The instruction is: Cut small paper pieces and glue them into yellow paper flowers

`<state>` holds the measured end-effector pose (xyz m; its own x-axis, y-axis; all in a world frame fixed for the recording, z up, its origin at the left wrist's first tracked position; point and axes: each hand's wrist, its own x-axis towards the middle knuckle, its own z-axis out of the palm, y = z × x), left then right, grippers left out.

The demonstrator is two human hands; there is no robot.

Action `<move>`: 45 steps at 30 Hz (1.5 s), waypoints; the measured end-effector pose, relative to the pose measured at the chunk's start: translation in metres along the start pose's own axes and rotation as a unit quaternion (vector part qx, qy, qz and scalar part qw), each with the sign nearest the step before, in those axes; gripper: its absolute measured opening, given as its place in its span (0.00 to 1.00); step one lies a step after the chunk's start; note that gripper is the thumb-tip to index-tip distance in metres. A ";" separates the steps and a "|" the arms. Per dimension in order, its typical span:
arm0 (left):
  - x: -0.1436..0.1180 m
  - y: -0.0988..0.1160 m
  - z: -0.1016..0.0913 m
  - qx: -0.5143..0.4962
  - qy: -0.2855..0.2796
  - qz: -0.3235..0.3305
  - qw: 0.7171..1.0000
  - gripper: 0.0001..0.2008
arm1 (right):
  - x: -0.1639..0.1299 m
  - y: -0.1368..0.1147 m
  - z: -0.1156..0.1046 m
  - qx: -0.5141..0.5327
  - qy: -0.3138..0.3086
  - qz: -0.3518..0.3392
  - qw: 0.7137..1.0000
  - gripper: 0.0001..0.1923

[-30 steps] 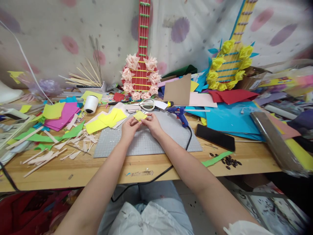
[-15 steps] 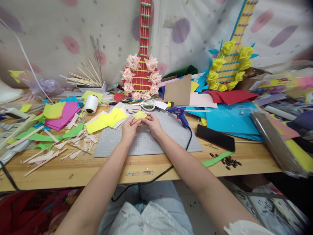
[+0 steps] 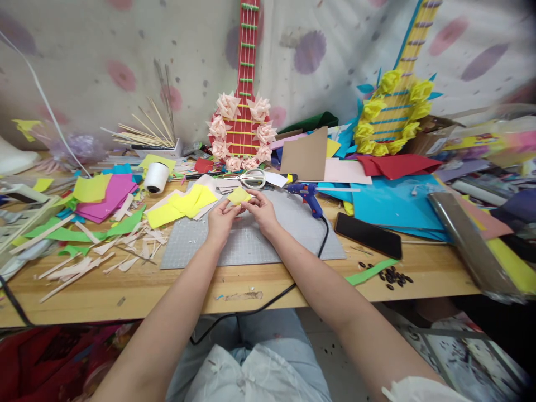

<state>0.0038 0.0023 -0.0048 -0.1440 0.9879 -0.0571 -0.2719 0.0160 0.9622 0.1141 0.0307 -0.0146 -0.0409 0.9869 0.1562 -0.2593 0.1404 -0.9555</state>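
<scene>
yellow paper piece (image 3: 239,196) (folded) between both hands (image 3: 243,215)

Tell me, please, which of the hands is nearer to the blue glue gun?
The right hand, just left of the glue gun. The left hand sits farther left, beyond the yellow paper both hands hold.

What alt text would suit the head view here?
Both hands, left hand and right hand, pinch a small yellow paper piece over a grey cutting mat. Scissors and a blue glue gun lie just beyond.
</scene>
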 end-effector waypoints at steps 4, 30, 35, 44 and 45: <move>0.001 0.002 -0.001 -0.007 -0.004 -0.014 1.000 0.23 | -0.001 -0.001 0.001 -0.028 0.007 -0.014 0.999 0.26; 0.004 0.008 -0.014 -0.012 0.066 0.008 0.998 0.22 | 0.010 -0.021 -0.024 0.018 0.154 0.018 0.988 0.19; 0.012 0.011 -0.034 -0.005 0.109 0.039 0.993 0.20 | 0.002 -0.069 -0.070 -0.245 -0.034 0.081 0.966 0.08; 0.012 0.010 -0.030 0.031 0.110 0.038 0.993 0.22 | 0.042 -0.065 -0.062 -0.626 -0.050 -0.072 0.775 0.08; 0.013 0.009 -0.031 0.036 0.110 0.040 0.992 0.22 | 0.055 -0.058 -0.054 -0.656 -0.065 -0.106 0.745 0.11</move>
<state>-0.0305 0.0101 -0.0048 -0.3688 0.9291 -0.0295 -0.1835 -0.0416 0.9821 0.1785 0.0808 0.0357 -0.2481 0.9276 0.2794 0.8889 0.3326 -0.3151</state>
